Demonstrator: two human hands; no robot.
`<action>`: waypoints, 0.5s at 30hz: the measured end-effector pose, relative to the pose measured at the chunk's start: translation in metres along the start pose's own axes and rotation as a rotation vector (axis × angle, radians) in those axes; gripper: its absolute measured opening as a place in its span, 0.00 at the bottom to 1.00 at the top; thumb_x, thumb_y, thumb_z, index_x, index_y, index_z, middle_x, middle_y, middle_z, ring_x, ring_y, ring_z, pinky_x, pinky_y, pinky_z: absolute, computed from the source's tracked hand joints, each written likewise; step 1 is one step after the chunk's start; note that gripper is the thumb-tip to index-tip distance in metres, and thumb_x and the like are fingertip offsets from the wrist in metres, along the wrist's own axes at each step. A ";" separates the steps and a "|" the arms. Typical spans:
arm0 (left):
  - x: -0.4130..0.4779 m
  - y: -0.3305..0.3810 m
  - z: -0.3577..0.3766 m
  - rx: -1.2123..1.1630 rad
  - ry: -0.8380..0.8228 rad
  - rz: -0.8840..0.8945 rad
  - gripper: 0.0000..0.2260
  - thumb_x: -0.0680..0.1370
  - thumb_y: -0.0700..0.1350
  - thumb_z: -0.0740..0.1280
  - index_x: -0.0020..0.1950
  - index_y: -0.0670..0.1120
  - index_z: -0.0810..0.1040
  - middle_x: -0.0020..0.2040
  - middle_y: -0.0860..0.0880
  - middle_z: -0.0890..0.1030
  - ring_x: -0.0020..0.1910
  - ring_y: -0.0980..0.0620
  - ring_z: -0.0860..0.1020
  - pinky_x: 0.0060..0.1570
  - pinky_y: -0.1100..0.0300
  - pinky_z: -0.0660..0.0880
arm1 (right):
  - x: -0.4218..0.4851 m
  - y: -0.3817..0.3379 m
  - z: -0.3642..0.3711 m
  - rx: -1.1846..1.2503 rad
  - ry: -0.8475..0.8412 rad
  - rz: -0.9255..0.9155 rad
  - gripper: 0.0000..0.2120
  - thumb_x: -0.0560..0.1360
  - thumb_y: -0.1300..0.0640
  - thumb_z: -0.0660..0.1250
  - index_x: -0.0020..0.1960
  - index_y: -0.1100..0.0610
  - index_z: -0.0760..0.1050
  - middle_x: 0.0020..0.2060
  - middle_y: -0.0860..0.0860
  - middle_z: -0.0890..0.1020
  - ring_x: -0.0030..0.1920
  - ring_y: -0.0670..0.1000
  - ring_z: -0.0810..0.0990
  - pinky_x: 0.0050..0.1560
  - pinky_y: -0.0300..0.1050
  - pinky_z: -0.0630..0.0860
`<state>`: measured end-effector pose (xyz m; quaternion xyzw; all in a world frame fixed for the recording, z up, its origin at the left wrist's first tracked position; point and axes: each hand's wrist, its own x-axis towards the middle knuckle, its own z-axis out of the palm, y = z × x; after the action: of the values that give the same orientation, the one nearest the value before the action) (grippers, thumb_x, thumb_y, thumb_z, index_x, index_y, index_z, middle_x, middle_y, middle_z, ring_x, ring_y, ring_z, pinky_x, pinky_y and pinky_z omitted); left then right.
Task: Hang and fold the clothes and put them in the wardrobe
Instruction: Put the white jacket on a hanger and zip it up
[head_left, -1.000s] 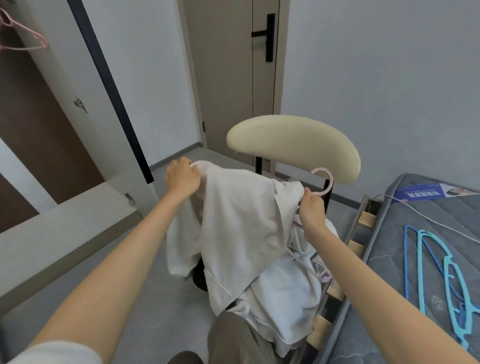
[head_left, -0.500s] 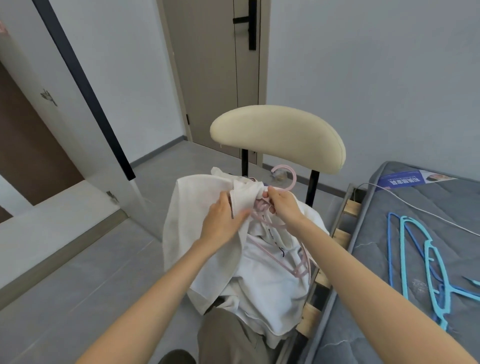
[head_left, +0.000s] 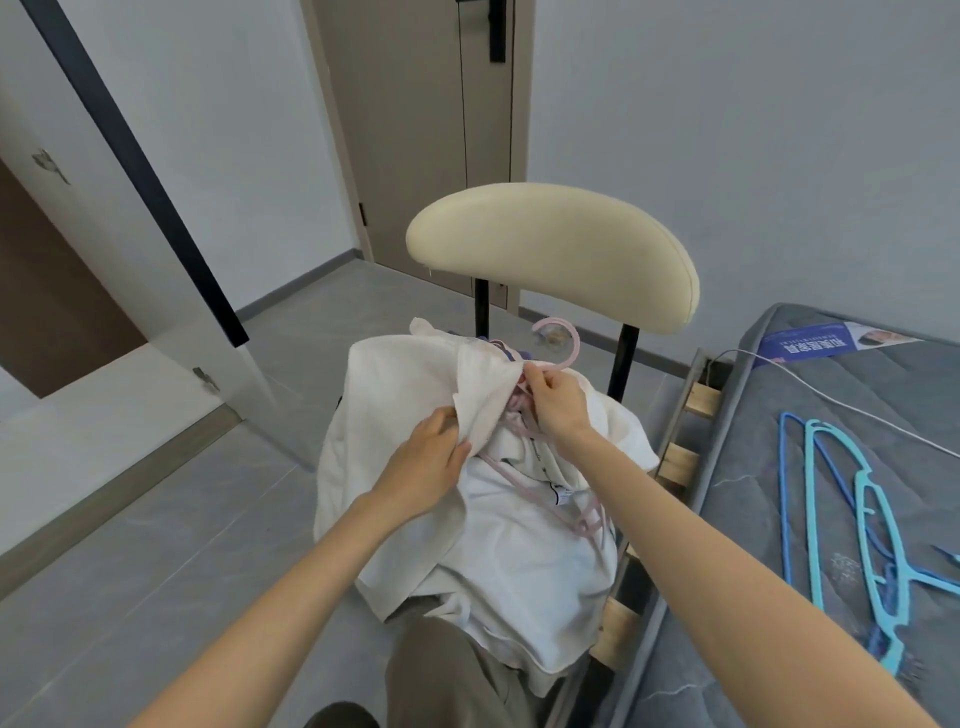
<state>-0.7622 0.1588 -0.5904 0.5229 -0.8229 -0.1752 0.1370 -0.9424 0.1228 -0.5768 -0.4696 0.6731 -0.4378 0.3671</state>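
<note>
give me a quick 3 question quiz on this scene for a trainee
1. True or false: the blue hangers lie on the mattress.
2. What does the right hand pinch? A) pink hanger B) cable C) door handle
3. Fill in: the left hand grips a white ____ piled on the chair.
Key: 1 true; 2 A; 3 garment.
</note>
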 end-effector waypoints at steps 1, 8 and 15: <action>0.002 -0.002 0.003 0.021 -0.048 -0.018 0.18 0.82 0.46 0.55 0.70 0.40 0.65 0.70 0.46 0.64 0.65 0.46 0.67 0.61 0.53 0.68 | 0.000 0.003 0.000 -0.023 -0.030 0.002 0.24 0.81 0.50 0.57 0.27 0.55 0.66 0.26 0.51 0.72 0.30 0.50 0.69 0.35 0.45 0.65; 0.008 -0.003 0.024 -0.039 -0.107 -0.113 0.18 0.81 0.42 0.58 0.70 0.39 0.64 0.66 0.41 0.69 0.62 0.42 0.71 0.58 0.54 0.69 | -0.015 0.027 -0.027 -0.116 -0.014 -0.116 0.14 0.79 0.59 0.58 0.44 0.55 0.82 0.36 0.47 0.79 0.35 0.44 0.72 0.38 0.37 0.69; -0.004 0.012 0.032 -0.368 0.247 -0.198 0.29 0.78 0.46 0.64 0.74 0.43 0.52 0.71 0.45 0.63 0.66 0.45 0.67 0.58 0.52 0.70 | -0.054 0.095 -0.066 -0.130 0.052 0.027 0.04 0.79 0.58 0.59 0.52 0.55 0.72 0.47 0.51 0.79 0.42 0.47 0.77 0.42 0.40 0.73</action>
<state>-0.7839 0.1719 -0.6142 0.5846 -0.6988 -0.2698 0.3117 -1.0161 0.2075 -0.6384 -0.4717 0.7156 -0.4004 0.3242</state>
